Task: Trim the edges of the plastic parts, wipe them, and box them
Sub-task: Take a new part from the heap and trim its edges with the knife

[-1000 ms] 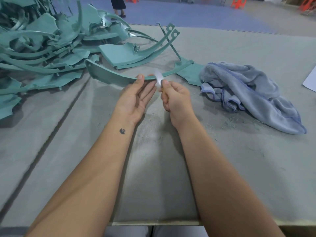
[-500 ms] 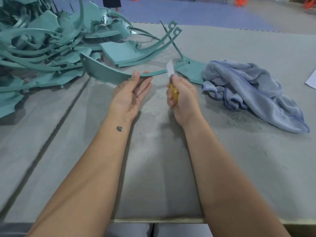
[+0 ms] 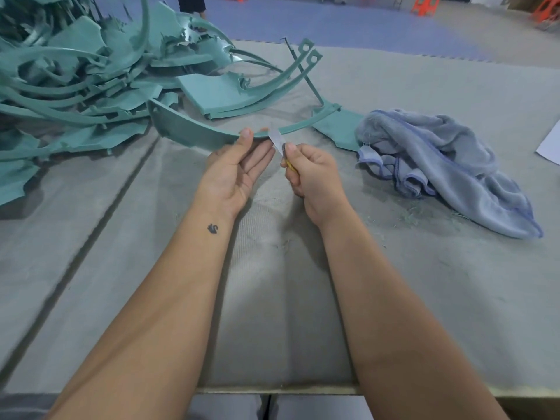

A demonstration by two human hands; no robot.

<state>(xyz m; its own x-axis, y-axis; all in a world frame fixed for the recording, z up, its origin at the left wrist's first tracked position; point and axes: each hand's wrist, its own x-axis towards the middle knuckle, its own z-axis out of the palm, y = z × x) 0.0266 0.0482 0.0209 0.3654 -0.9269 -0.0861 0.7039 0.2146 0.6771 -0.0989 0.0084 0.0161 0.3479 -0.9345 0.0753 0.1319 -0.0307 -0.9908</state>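
Note:
A long curved teal plastic part arcs across the grey table just beyond my hands. My left hand holds it from below, thumb pressed on its near edge and fingers underneath. My right hand grips a small knife with a yellow handle, and the pale blade touches the part's edge right beside my left fingertips. The far end of the part runs right to a flat teal tab next to the cloth.
A big heap of teal plastic parts fills the table's back left. A crumpled blue-grey cloth lies at the right, a white sheet at the far right edge. Fine plastic shavings lie around the cloth. The table's near edge is below my forearms.
My right hand drew the blade back left along the part's edge toward my left fingertips, after sliding it rightward half a second ago. My left hand kept its hold.

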